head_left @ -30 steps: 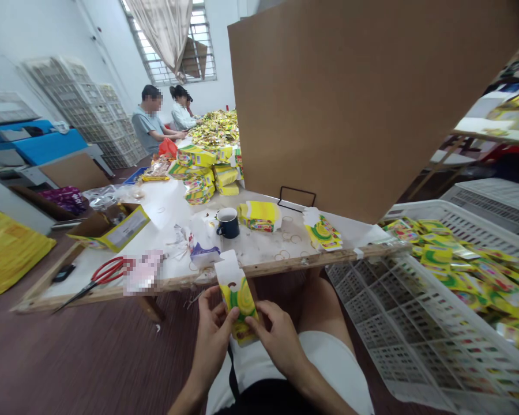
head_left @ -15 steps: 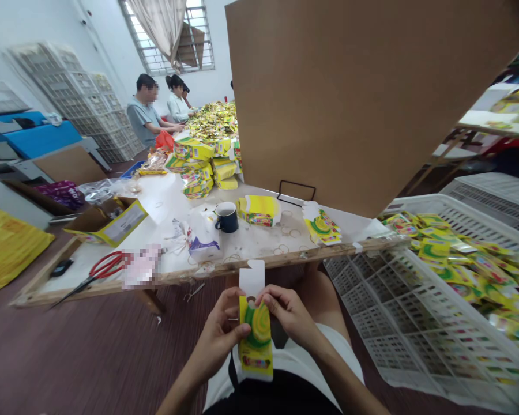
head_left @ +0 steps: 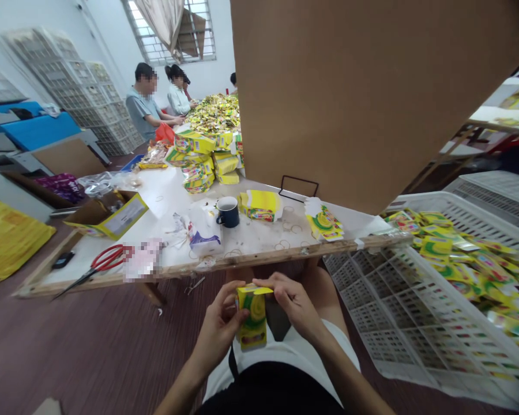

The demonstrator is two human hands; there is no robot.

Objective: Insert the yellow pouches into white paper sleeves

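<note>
Head view: yellow-and-green rectangular cardboard box (head_left: 254, 324) was gripped, near centre, by left hand (head_left: 217, 324); its yellow top flap (head_left: 263, 291) was touched by right hand (head_left: 300, 306), grip unclear.

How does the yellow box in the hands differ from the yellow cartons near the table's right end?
The yellow box is held roughly upright by the left hand, whereas the yellow cartons lie on the table. The yellow box is opened into a solid shape; the yellow cartons look flattened. Both carry yellow and green printing.

Yellow box (head_left: 256, 320), apparently green-swirled
</note>
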